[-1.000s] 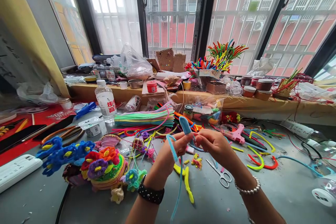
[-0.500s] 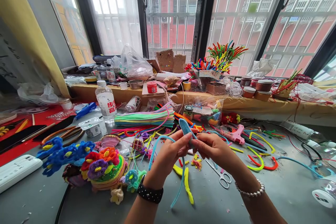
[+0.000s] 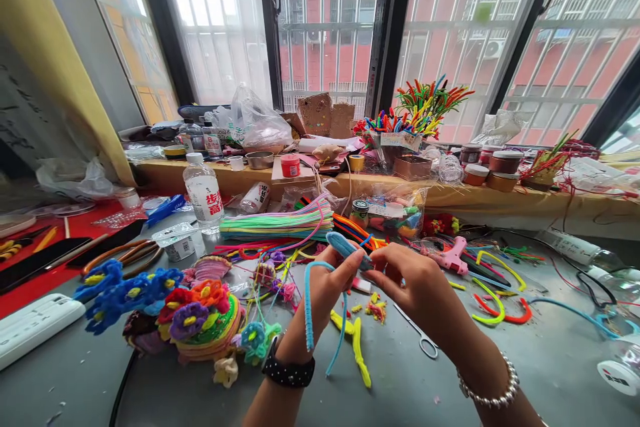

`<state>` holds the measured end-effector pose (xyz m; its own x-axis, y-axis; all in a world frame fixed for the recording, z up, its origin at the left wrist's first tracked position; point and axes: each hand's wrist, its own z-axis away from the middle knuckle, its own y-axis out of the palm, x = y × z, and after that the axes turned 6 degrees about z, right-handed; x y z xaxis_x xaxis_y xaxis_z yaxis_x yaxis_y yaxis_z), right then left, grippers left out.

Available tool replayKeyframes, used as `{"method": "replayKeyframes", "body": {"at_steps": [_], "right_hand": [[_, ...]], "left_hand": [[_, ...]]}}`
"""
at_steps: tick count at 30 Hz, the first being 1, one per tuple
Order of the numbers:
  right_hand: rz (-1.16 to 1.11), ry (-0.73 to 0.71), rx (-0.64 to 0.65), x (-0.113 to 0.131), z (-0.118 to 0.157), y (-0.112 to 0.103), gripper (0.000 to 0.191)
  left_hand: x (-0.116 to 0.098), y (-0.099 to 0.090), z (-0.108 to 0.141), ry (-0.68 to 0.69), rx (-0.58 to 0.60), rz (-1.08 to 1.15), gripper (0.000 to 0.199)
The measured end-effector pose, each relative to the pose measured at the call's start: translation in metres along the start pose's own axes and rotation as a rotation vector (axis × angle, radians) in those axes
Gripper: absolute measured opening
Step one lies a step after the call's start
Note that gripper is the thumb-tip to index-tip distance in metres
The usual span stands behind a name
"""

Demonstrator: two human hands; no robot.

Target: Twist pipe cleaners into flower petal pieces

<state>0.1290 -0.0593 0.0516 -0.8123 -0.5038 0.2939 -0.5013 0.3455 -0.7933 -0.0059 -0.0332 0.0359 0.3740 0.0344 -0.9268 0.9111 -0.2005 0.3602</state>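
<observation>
Between my hands is a blue pipe cleaner piece (image 3: 341, 244), bent into a flat, long oval loop. My left hand (image 3: 333, 277) grips its lower part between thumb and fingers. Two loose blue ends hang down from it, one over the left wrist and one toward the table. My right hand (image 3: 403, 273) pinches the near right end of the piece; the fingertips partly hide what they hold there. Below lie yellow pipe cleaner pieces (image 3: 357, 353) and a pair of scissors (image 3: 425, 343), partly covered by my right forearm.
Pipe cleaner flowers (image 3: 187, 320) stand at left, near a white power strip (image 3: 37, 323). Behind the hands lie a bundle of pastel pipe cleaners (image 3: 275, 223) and a water bottle (image 3: 203, 193). To the right are a pink glue gun (image 3: 453, 257) and loose pipe cleaners (image 3: 493, 307).
The blue loop has tilted over to the left and lower. My right hand has turned, its knuckles now higher, and its forearm covers more of the scissors. The left loose end has swung down.
</observation>
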Motion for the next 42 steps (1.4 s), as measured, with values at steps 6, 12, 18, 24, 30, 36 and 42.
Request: {"method": "replayKeyframes", "body": {"at_steps": [6, 12, 18, 24, 30, 36, 42], "right_hand": [[0.024, -0.038, -0.022, -0.001, 0.001, -0.003, 0.013], [0.027, -0.087, -0.031, -0.001, 0.001, -0.002, 0.010], [-0.065, -0.116, -0.110, -0.004, 0.001, -0.004, 0.008], [-0.084, -0.107, -0.137, -0.005, 0.001, -0.004, 0.006], [-0.123, -0.032, -0.113, -0.004, 0.000, -0.006, 0.006], [-0.194, -0.012, -0.128, 0.001, 0.000, -0.007, 0.011], [-0.199, 0.020, -0.130, 0.004, 0.001, -0.007, 0.015]], "left_hand": [[-0.002, 0.001, 0.002, 0.016, -0.033, -0.028, 0.025], [-0.002, -0.001, 0.001, -0.013, 0.026, 0.002, 0.025], [0.000, -0.007, 0.002, -0.035, 0.208, 0.050, 0.027], [0.004, -0.009, 0.003, 0.001, 0.255, 0.085, 0.034], [0.005, -0.010, 0.002, 0.051, 0.234, 0.047, 0.031], [0.009, -0.010, -0.003, 0.103, 0.168, 0.031, 0.026], [0.008, -0.010, -0.004, 0.138, 0.168, 0.020, 0.022]]}}
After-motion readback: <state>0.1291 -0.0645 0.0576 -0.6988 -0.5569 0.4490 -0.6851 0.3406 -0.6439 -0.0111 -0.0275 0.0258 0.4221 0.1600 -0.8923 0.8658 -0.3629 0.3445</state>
